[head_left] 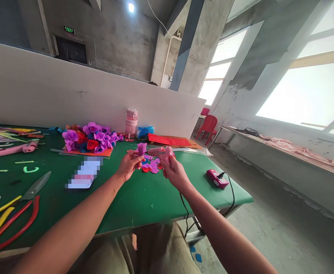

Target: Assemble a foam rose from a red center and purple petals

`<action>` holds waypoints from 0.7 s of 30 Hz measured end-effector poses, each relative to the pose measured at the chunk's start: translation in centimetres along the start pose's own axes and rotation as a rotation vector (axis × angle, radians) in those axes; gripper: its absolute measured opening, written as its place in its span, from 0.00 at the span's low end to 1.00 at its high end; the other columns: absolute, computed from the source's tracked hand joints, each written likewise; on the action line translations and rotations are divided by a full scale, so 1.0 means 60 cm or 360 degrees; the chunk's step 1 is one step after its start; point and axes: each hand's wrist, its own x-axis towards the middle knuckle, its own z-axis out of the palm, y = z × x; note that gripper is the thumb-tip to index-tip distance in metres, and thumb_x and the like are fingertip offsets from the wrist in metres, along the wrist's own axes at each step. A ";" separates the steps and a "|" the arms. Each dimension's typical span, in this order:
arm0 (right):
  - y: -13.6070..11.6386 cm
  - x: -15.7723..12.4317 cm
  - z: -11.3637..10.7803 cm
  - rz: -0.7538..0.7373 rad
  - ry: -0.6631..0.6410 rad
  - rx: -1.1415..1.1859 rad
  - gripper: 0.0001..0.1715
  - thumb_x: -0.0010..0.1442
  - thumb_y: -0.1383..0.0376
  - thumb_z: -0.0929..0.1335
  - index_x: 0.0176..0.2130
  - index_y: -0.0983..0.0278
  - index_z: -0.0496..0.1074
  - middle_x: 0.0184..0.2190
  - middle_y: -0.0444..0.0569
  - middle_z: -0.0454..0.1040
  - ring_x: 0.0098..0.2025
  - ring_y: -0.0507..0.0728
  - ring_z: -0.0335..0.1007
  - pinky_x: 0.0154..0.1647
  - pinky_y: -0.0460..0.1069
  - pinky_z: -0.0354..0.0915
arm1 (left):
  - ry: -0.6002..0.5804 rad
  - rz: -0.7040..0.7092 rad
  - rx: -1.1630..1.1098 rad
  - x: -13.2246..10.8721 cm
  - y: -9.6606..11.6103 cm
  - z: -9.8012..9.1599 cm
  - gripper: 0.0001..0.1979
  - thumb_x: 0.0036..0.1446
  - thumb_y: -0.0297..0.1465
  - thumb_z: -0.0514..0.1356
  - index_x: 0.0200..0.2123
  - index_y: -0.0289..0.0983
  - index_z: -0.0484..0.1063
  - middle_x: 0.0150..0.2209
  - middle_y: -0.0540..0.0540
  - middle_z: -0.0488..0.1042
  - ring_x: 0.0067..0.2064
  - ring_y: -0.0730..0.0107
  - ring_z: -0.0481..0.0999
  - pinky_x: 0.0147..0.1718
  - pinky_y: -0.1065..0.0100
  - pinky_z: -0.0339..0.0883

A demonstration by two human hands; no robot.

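Pinched in my left hand (129,166) is a purple paper flower (141,148), held upright above the table. My right hand (176,173) is wrapped round a pink glue gun (163,152), whose nozzle points left at the flower; I cannot tell whether the two touch. Below and between my hands lie loose purple, red and blue petals (152,166). A black cord (184,205) hangs down under my right wrist. At the back left, finished-looking purple, red and blue flowers (94,137) are heaped on a flat sheet.
On the green table (121,207) are a blurred-out phone (83,173), red-handled scissors (32,205), another pink glue gun (16,148), a pink bottle (131,125), red paper (169,140) and a power strip (217,179). A white panel (78,95) stands along the back edge.
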 end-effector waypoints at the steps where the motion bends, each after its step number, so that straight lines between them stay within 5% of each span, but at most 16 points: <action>1: 0.000 0.000 0.000 -0.0006 0.0001 -0.0007 0.13 0.61 0.54 0.62 0.32 0.59 0.60 0.23 0.45 0.73 0.23 0.54 0.65 0.24 0.48 0.59 | 0.0003 0.0000 0.0000 0.000 0.000 0.000 0.20 0.38 0.35 0.73 0.32 0.35 0.68 0.25 0.49 0.77 0.19 0.80 0.66 0.19 0.74 0.58; 8: 0.000 0.001 0.002 -0.0049 0.0026 -0.0077 0.11 0.62 0.55 0.61 0.34 0.60 0.61 0.30 0.48 0.76 0.24 0.53 0.66 0.24 0.48 0.59 | 0.0002 0.0000 0.0008 0.000 0.000 0.001 0.21 0.37 0.36 0.73 0.32 0.35 0.68 0.24 0.49 0.77 0.18 0.81 0.65 0.18 0.75 0.58; 21: -0.006 0.003 0.001 -0.0098 0.0067 -0.0285 0.12 0.62 0.55 0.59 0.34 0.60 0.62 0.25 0.46 0.72 0.25 0.55 0.65 0.26 0.49 0.57 | 0.0010 -0.0012 0.0028 -0.002 0.002 0.001 0.21 0.37 0.36 0.73 0.32 0.36 0.68 0.24 0.49 0.77 0.19 0.80 0.66 0.18 0.75 0.58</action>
